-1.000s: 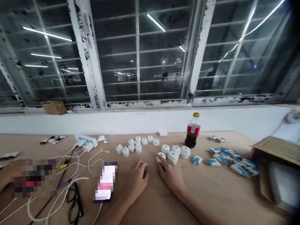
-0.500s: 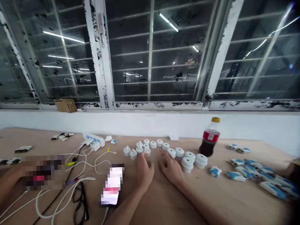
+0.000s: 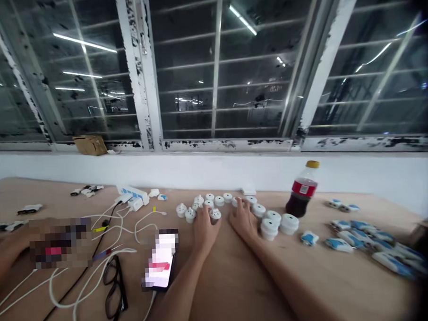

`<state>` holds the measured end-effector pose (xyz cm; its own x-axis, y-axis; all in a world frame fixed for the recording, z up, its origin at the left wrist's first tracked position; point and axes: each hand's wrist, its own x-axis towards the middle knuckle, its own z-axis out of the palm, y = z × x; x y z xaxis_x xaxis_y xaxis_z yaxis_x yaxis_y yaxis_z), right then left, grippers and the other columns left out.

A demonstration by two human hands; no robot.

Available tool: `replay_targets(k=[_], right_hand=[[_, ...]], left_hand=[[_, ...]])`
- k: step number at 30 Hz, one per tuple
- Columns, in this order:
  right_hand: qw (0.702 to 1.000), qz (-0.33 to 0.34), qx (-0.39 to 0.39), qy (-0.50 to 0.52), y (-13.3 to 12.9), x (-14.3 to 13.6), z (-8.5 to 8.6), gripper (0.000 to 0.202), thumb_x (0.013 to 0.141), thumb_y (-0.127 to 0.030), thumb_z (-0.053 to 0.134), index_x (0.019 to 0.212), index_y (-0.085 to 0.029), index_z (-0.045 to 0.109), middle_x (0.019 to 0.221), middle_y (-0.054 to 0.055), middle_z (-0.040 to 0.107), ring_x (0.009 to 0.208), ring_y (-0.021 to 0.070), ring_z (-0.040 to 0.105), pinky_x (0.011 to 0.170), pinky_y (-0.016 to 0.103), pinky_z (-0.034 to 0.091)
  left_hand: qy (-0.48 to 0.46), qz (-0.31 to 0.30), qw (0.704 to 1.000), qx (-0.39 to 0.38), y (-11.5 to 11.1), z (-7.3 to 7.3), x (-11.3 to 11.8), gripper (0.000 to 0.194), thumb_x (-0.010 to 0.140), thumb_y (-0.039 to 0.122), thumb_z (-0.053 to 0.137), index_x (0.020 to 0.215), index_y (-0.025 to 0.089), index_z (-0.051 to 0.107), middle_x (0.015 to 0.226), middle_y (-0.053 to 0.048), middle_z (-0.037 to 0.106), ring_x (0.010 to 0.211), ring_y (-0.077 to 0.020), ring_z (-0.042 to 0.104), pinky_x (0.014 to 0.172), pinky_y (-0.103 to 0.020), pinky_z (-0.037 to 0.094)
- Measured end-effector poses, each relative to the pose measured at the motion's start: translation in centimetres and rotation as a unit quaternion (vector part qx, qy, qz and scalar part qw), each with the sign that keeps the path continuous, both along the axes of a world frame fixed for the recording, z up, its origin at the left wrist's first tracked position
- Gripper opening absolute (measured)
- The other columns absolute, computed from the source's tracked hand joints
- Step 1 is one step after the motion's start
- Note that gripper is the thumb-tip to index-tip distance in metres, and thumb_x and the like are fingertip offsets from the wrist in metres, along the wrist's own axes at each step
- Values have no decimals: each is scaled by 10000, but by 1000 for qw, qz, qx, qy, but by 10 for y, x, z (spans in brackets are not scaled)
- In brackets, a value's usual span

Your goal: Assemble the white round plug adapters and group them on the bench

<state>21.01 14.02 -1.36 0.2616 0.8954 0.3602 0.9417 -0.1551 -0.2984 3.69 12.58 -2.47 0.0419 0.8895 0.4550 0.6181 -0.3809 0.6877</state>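
Note:
My left hand (image 3: 205, 229) is closed, thumb and fingers around a small white round plug adapter (image 3: 215, 214) with pins on top, at the near edge of a cluster of similar adapters (image 3: 190, 214). My right hand (image 3: 244, 221) lies to its right, fingers stretched forward and apart, reaching among smooth white round pieces (image 3: 259, 210) with a dark spot on top. Its fingertips are beside one round piece (image 3: 251, 200) and partly cover another. From the back middle, the row of round pieces curves toward the right, where the nearest are larger or stacked.
A cola bottle (image 3: 302, 189) stands behind the row. White-and-blue plugs (image 3: 359, 239) lie at right. On the left are a lit phone (image 3: 160, 261), eyeglasses (image 3: 115, 290), cables, a power strip (image 3: 133, 195) and another person's hand with a blurred device (image 3: 59, 243).
My left fingers have moved around the pinned adapter, which has shifted slightly right. One round piece near my right hand now sits farther back. The view has tilted slightly down.

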Motion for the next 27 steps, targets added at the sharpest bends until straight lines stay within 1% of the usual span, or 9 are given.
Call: replay_targets(k=[3, 8, 12, 15, 18, 20, 23, 25, 27], right_hand=[[1000, 4, -9, -7, 9, 2, 0, 640, 987, -175, 536, 1621, -156, 453, 1676, 231, 425, 1110, 294, 704, 833, 366, 558], [999, 30, -18, -13, 13, 3, 5, 541, 1014, -143, 492, 1549, -189, 561, 1652, 201, 473, 1129, 305, 716, 820, 364, 576], [999, 50, -11, -8, -3, 7, 6, 434, 1009, -127, 521, 1422, -167, 648, 1567, 211, 527, 1138, 284, 712, 848, 344, 588], [996, 87, -9, 8, -30, 12, 2, 348, 1041, -177, 521, 1353, -203, 673, 1456, 160, 589, 1080, 245, 723, 910, 346, 599], [980, 181, 28, 76, -66, 19, -2, 308, 1064, -312, 532, 1332, -248, 670, 1335, 113, 636, 1112, 258, 711, 1002, 389, 596], [961, 233, 53, 141, -88, 24, -4, 315, 1059, -411, 541, 1292, -255, 684, 1228, 98, 675, 1101, 279, 706, 1008, 421, 598], [933, 245, 39, 262, -110, 29, -5, 347, 1039, -530, 560, 1240, -271, 674, 1092, 68, 725, 936, 269, 719, 879, 413, 628], [909, 245, 25, 336, -117, 30, -5, 378, 1008, -595, 595, 1221, -289, 650, 1094, 56, 751, 883, 262, 736, 810, 400, 638], [886, 251, 25, 388, -117, 31, -5, 420, 967, -644, 635, 1213, -304, 637, 1165, 60, 766, 924, 272, 764, 820, 408, 651]], left_hand=[[-29, -32, 999, -11, -1, 1, -5, 364, 903, 259, 747, 1223, 265, 573, 1260, -89, 718, 1240, -300, 689, 1060, -423, 536], [-105, -97, 989, -43, -3, -3, -11, 368, 868, 293, 780, 1171, 278, 572, 1155, -47, 784, 1070, -262, 758, 949, -394, 581], [-153, -143, 977, -32, -6, -9, -9, 346, 900, 428, 780, 1162, 277, 612, 1180, -71, 771, 1093, -274, 746, 975, -431, 589], [-178, -149, 972, -17, -15, -10, -5, 325, 967, 453, 721, 1221, 274, 623, 1185, -77, 765, 1063, -264, 741, 971, -428, 593], [-221, -157, 962, -27, -28, -5, -3, 304, 987, 419, 705, 1240, 273, 619, 1211, -74, 765, 1071, -257, 749, 961, -401, 606], [-213, -164, 963, -30, -36, 1, -3, 291, 965, 386, 734, 1218, 275, 640, 1220, -64, 766, 1097, -259, 748, 985, -399, 606], [-174, -165, 971, -16, -46, 7, -7, 318, 933, 329, 765, 1234, 279, 674, 1259, -56, 759, 1174, -260, 731, 1049, -405, 594], [-157, -169, 973, -8, -50, 7, -9, 365, 927, 293, 761, 1284, 283, 685, 1289, -54, 754, 1215, -257, 720, 1082, -406, 584], [-150, -180, 972, -9, -52, 4, -10, 432, 913, 261, 763, 1337, 287, 686, 1323, -52, 749, 1245, -257, 712, 1113, -415, 572]])
